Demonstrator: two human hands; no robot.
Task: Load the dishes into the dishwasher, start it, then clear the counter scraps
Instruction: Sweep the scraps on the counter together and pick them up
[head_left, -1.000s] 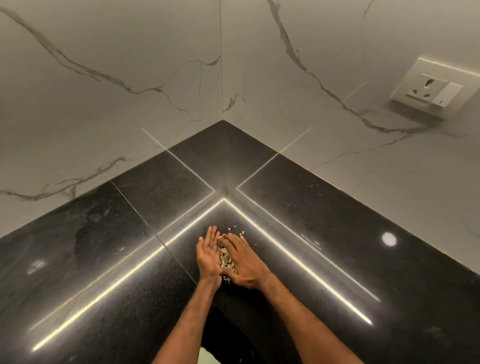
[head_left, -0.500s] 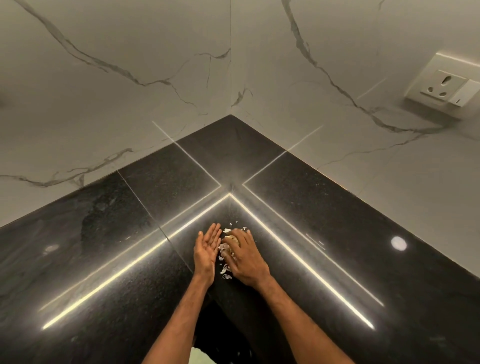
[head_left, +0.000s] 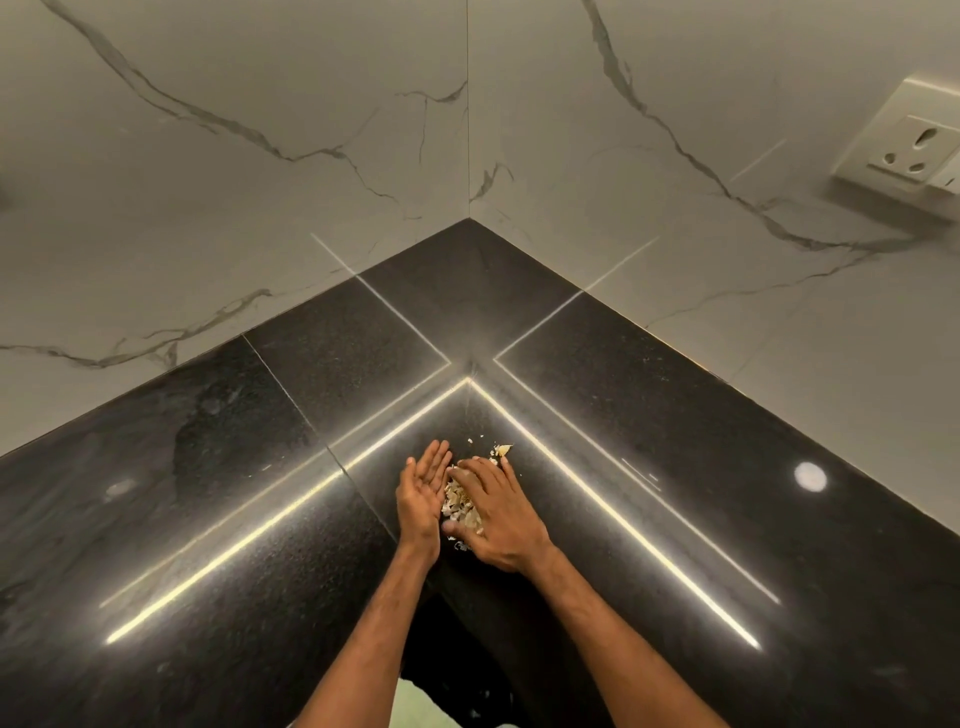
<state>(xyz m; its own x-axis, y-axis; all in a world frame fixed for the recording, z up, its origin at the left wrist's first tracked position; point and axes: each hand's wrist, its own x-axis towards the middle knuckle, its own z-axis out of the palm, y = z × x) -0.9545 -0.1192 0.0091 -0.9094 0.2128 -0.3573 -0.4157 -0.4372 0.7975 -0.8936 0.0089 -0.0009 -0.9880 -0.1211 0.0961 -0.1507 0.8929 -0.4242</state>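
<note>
Between the open, cupped left hand (head_left: 423, 499) and the flat-fingered right hand (head_left: 501, 514) pressing them, scraps (head_left: 460, 501) lay heaped on the worktop (head_left: 675, 467), where a gap near the wrists could have spilled bits over the edge.

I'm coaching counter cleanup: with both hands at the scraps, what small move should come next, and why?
Probably slide the right hand leftward, pushing the scraps into the left hand. The left hand waits open, palm toward the pile, the right lies flat over it, and the pile sits on the counter between them.
</note>
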